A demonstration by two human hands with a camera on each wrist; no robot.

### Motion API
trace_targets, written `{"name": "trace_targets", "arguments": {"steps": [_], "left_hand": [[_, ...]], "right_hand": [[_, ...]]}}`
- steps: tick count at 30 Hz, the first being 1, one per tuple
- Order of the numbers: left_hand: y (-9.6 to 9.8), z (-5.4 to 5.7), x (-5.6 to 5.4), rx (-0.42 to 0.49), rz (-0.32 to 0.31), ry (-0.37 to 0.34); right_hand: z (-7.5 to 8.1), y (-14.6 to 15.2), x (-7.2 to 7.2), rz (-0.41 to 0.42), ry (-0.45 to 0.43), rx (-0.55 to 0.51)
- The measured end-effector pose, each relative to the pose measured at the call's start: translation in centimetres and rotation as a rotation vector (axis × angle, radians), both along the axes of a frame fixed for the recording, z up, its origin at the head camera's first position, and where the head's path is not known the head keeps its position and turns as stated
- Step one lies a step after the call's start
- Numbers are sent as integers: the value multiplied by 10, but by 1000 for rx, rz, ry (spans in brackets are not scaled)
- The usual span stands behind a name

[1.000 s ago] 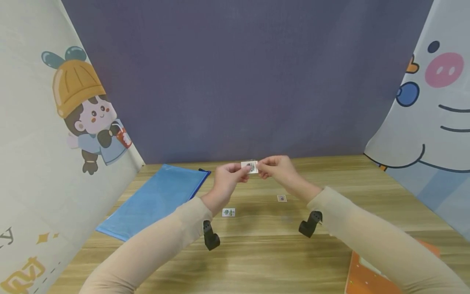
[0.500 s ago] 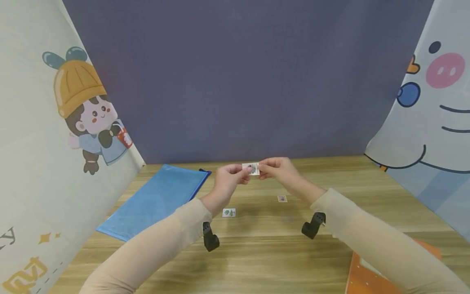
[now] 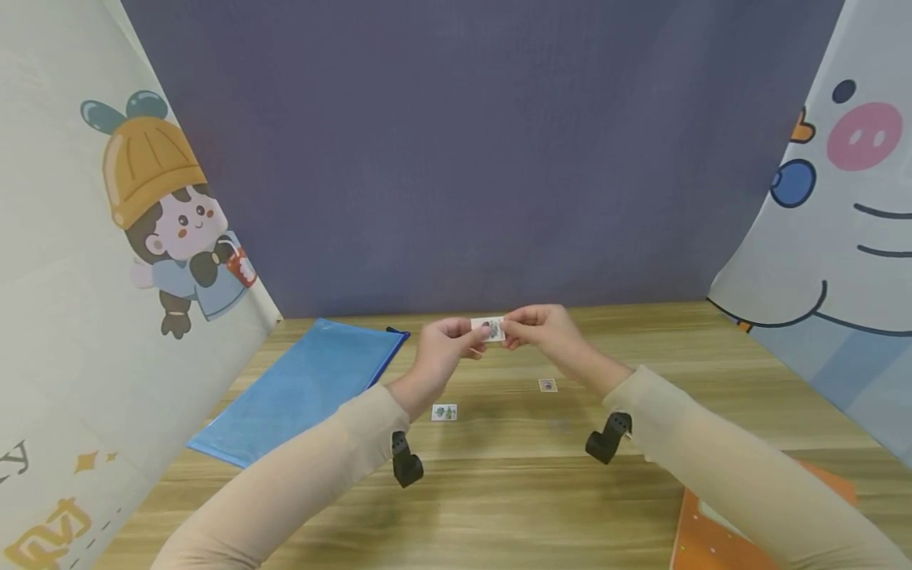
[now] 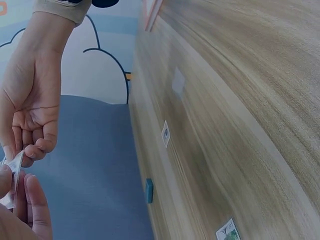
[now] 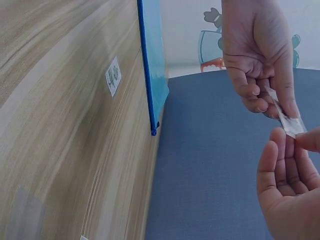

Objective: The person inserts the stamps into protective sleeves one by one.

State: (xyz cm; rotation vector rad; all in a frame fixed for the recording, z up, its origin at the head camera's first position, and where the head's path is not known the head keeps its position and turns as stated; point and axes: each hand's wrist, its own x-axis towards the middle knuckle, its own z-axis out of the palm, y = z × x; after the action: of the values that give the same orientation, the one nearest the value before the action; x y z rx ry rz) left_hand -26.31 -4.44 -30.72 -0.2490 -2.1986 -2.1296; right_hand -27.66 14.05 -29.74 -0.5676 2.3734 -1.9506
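Two apparent stamps (image 3: 444, 412) (image 3: 548, 385) lie below both hands (image 3: 440, 352) (image 3: 552, 328).

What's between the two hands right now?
A small white printed piece, pinched by both left hand and right hand; the head view shows it.

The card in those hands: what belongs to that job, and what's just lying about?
For the job: held card, left hand, right hand, probably the green-picture card and smaller card.
Seemingly just lying about: blue pouch, orange thing, teal block.

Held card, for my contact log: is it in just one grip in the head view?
No, the left grip and right grip both pinch the held card.
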Motion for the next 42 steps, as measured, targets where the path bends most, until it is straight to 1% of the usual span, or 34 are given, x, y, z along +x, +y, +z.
{"name": "trace_targets", "arguments": {"steps": [3, 7, 12, 19, 30, 36, 42], "left_hand": [[-2, 0, 0, 16, 12, 14], [-6, 0, 1, 19, 36, 33], [-8, -3, 0, 17, 44, 38], [-8, -3, 1, 10, 49, 26], [-6, -3, 2, -13, 61, 5], [-5, -4, 1, 4, 60, 9], [-5, -4, 1, 9, 67, 4]], "right_hand": [[0, 1, 0, -14, 8, 3], [-2, 3, -1, -41, 0, -21], [-3, 6, -4, -57, -11, -32], [-5, 6, -4, -69, -21, -8], [-9, 6, -4, -82, -11, 1], [-9, 6, -3, -77, 2, -7], [-9, 5, -2, -89, -13, -17]]}}
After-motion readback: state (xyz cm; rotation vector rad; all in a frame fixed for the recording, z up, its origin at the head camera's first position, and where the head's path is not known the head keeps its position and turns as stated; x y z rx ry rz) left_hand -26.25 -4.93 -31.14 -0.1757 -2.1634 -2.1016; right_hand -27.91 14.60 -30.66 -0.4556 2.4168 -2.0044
